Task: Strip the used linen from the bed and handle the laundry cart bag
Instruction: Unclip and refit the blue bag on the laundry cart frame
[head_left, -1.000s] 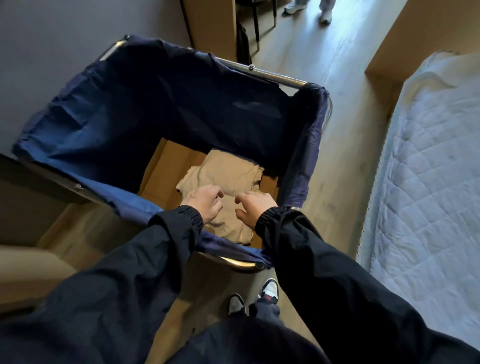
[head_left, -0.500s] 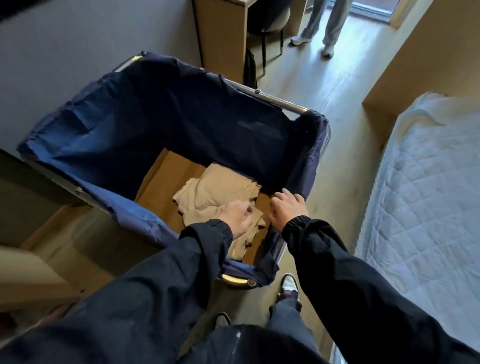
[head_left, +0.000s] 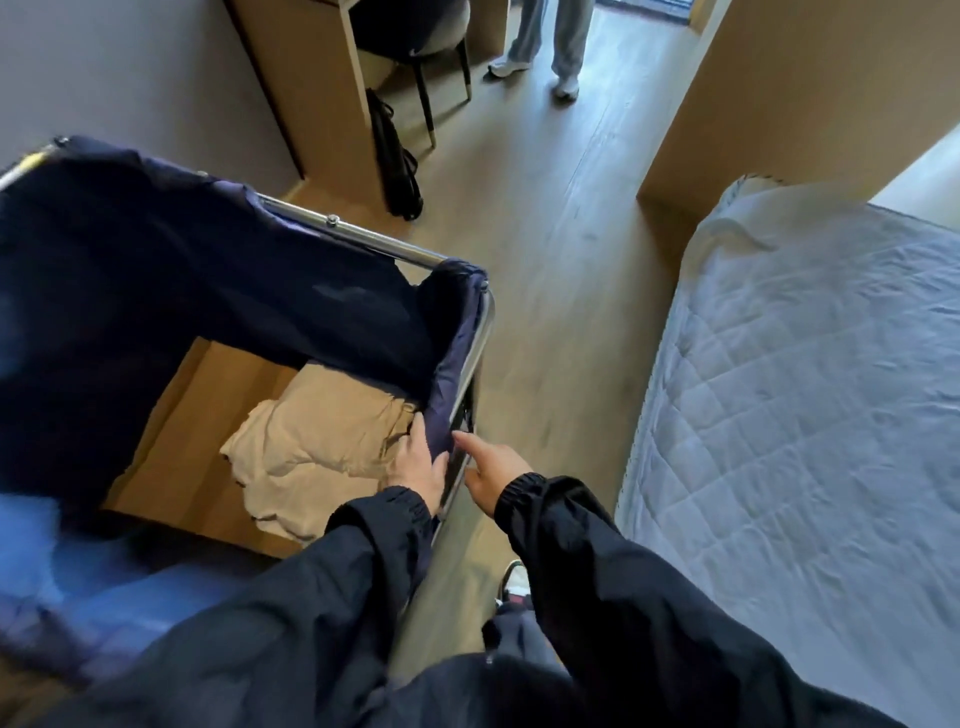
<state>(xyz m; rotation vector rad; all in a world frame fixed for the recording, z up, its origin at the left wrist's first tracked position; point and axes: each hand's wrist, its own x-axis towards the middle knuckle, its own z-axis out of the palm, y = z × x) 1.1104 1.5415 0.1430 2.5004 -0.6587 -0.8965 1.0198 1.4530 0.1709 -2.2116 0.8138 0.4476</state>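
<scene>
1. Bed (head_left: 810, 426): right of the right hand, well apart across a strip of floor. Quilted white mattress pad on top, wrinkled, and rumpled at the far corner.
2. Laundry cart bag (head_left: 197, 291): navy cloth, spread open left of and beyond both hands, hung on a chrome frame (head_left: 363, 242). Right-side hem draped over the side rail, reaching down to the left hand.
3. Brown board (head_left: 208, 410): flat at the bottom of the bag, left of the left hand.
4. Desk (head_left: 311, 78), chair (head_left: 415, 31) and black bag (head_left: 397, 166): far beyond both hands, with the black bag leaning against the desk's side panel. Near them, another person's legs (head_left: 550, 47) in light trousers and white shoes.
5. Linen (head_left: 317, 447): beige and crumpled, lying on the board inside the laundry cart bag, just left of the left hand. Cannot tell whether touching the fingers.
6. Left hand (head_left: 418, 470): out of a dark sleeve, at the inner right edge of the bag. Fingers and thumb curled round a fold of the navy hem, gripping it.
7. Right hand (head_left: 491, 475): outside the frame, just right of the left hand, the rail between the two. Fingers loosely stretched, holding nothing, index finger toward the rail; contact impossible to tell.
8. Shoe (head_left: 514, 582): on the floor below the right hand, partly hidden by the sleeve.
</scene>
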